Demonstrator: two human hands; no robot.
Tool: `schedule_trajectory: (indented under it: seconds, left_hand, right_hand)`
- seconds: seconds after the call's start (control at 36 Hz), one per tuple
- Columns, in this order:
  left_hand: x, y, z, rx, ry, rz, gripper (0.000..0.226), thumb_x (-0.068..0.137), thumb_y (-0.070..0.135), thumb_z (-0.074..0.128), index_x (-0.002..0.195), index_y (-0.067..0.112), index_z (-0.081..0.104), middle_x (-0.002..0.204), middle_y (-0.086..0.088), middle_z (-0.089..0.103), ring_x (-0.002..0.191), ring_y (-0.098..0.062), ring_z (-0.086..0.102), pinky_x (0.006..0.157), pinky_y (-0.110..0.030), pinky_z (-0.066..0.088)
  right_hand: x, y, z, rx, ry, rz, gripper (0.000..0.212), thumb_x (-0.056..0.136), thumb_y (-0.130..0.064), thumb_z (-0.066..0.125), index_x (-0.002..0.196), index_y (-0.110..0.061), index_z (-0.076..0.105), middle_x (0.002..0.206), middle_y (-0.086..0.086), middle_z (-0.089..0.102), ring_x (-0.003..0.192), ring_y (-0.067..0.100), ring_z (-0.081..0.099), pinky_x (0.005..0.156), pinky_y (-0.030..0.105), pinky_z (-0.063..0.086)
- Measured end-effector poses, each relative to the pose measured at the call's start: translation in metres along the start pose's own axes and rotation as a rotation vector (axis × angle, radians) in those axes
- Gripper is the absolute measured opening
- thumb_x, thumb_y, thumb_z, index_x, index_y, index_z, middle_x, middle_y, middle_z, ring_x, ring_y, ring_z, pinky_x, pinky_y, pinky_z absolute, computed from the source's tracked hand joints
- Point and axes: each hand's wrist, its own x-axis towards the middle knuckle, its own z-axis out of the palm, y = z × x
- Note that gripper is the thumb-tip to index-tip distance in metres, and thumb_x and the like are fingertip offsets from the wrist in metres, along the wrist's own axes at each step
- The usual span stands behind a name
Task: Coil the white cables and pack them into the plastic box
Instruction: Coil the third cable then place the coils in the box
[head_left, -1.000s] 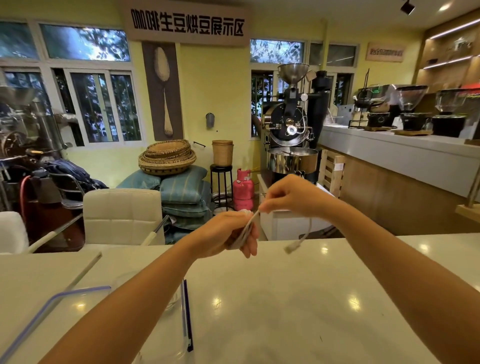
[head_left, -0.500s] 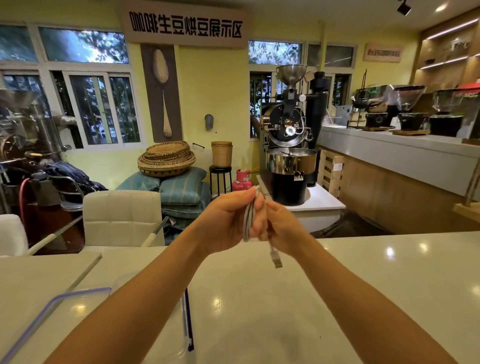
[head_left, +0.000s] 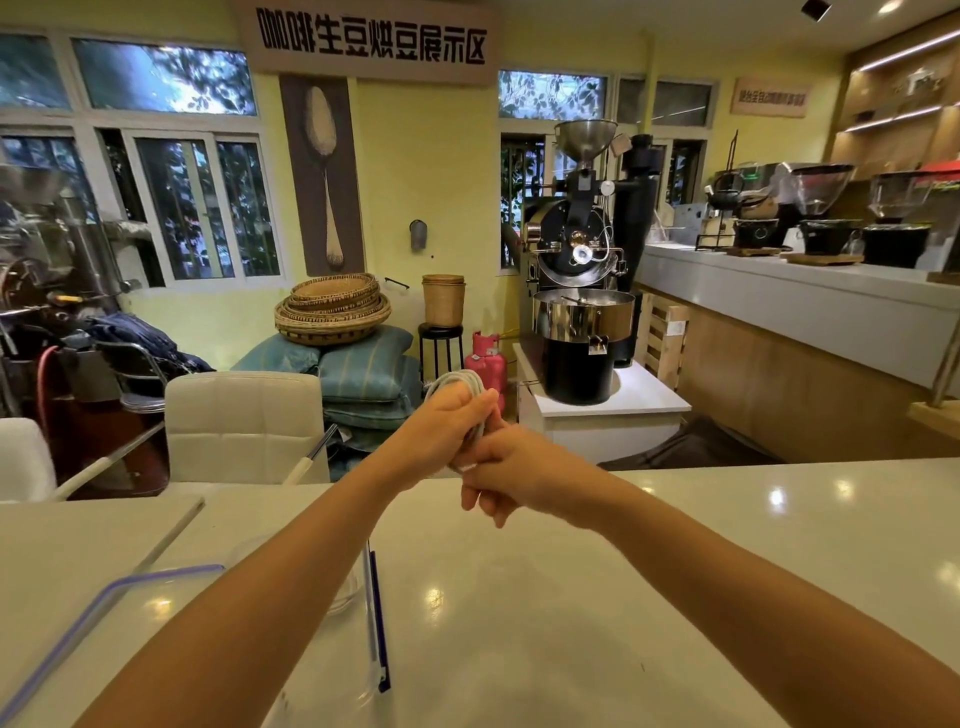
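Note:
My left hand (head_left: 441, 431) grips a coiled white cable (head_left: 462, 382) held up above the far edge of the white table (head_left: 623, 597); its loops stick out above my fingers. My right hand (head_left: 511, 470) meets the left from below and pinches the cable's lower end at the coil. The clear plastic box (head_left: 363, 613) with a blue-edged rim sits on the table near my left forearm, which hides much of it.
A clear lid with a purple seal (head_left: 104, 603) lies at the table's left front. A white chair (head_left: 244, 426) stands behind the table. A coffee roaster (head_left: 582, 291) and a counter with grinders (head_left: 810, 291) stand farther back.
My right hand dropped from above the coil to beneath it. The plug end that dangled below is now drawn in between my hands. Both hands stayed raised over the table edge.

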Motion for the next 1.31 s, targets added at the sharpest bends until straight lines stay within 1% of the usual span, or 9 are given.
schedule_trajectory:
  seconds: [0.17,0.42,0.53,0.64,0.75,0.86,1.03,1.08,1.31]
  left_hand:
    - [-0.007,0.003,-0.006,-0.174,-0.158,-0.061,0.033,0.096,0.021,0.033,0.069,0.01,0.049,0.055,0.0,0.052,0.046,-0.004,0.049,0.045,-0.012,0.04]
    - [-0.015,0.006,-0.014,-0.451,-0.499,-0.134,0.029,0.086,0.02,0.039,0.09,0.002,0.061,0.073,-0.007,0.071,0.068,-0.016,0.068,0.062,-0.022,0.055]
    - [-0.015,0.004,-0.016,-0.529,-0.523,-0.145,0.031,0.088,0.021,0.035,0.093,0.004,0.06,0.073,-0.007,0.072,0.065,-0.014,0.068,0.063,-0.023,0.056]
    - [-0.015,0.005,-0.013,-0.583,-0.496,-0.101,0.034,0.087,0.026,0.033,0.092,0.004,0.059,0.069,-0.008,0.072,0.059,-0.013,0.067,0.058,-0.021,0.055]
    - [-0.015,0.003,-0.014,-0.667,-0.477,-0.057,0.033,0.091,0.027,0.033,0.096,0.004,0.056,0.073,-0.008,0.072,0.057,-0.011,0.065,0.058,-0.02,0.055]
    - [-0.012,0.0,-0.016,-0.693,-0.593,0.011,0.039,0.072,0.024,0.072,0.1,0.004,0.053,0.082,-0.009,0.073,0.063,-0.011,0.067,0.063,-0.02,0.056]
    - [-0.009,-0.002,-0.018,-0.65,-0.796,0.007,0.029,0.072,0.011,0.071,0.098,0.009,0.059,0.093,-0.007,0.073,0.072,-0.011,0.069,0.071,-0.022,0.057]
    - [-0.009,-0.002,-0.019,-0.633,-0.853,0.0,0.022,0.076,0.012,0.068,0.097,0.015,0.064,0.095,-0.005,0.073,0.075,-0.009,0.069,0.073,-0.021,0.057]
    - [-0.01,-0.003,-0.02,-0.621,-0.875,-0.018,0.017,0.077,0.012,0.065,0.094,0.014,0.066,0.091,-0.002,0.074,0.074,-0.007,0.068,0.078,-0.023,0.056]
  right_hand:
    - [-0.009,-0.016,-0.022,-0.113,-0.004,-0.098,0.021,0.09,-0.008,0.051,0.074,-0.02,0.059,0.068,-0.003,0.061,0.047,0.001,0.057,0.047,0.011,0.048]
    - [-0.018,-0.023,-0.036,-0.412,0.015,-0.333,0.011,0.086,-0.012,0.058,0.09,-0.006,0.066,0.061,-0.008,0.06,0.045,-0.001,0.057,0.051,0.012,0.05]
    - [-0.018,-0.021,-0.037,-0.557,0.125,-0.469,0.011,0.084,-0.015,0.061,0.09,-0.009,0.068,0.067,-0.015,0.057,0.059,-0.002,0.057,0.063,0.012,0.049]
    - [-0.018,-0.015,-0.039,-0.645,0.238,-0.596,0.012,0.084,-0.018,0.062,0.089,-0.01,0.069,0.072,-0.003,0.065,0.065,0.006,0.058,0.066,0.025,0.052]
    - [-0.017,-0.014,-0.041,-0.562,0.308,-0.65,0.03,0.078,-0.034,0.057,0.083,-0.008,0.069,0.066,-0.022,0.049,0.07,-0.01,0.051,0.068,0.006,0.042]
    - [-0.012,-0.011,-0.043,-0.435,0.293,-0.574,0.007,0.077,-0.017,0.068,0.076,-0.01,0.066,0.083,-0.017,0.043,0.079,-0.002,0.046,0.072,0.008,0.041]
    - [-0.014,-0.011,-0.044,-0.196,0.057,-0.383,0.025,0.079,-0.003,0.064,0.069,-0.023,0.052,0.117,0.0,0.053,0.11,0.006,0.048,0.092,0.019,0.042]
    - [-0.015,-0.011,-0.043,-0.143,0.019,-0.36,0.025,0.079,-0.001,0.063,0.07,-0.021,0.052,0.115,0.01,0.057,0.106,0.011,0.053,0.092,0.026,0.046]
    - [-0.017,-0.01,-0.04,-0.291,0.081,-0.348,0.026,0.082,-0.012,0.063,0.068,-0.026,0.046,0.087,-0.01,0.054,0.092,0.008,0.057,0.085,0.02,0.047]
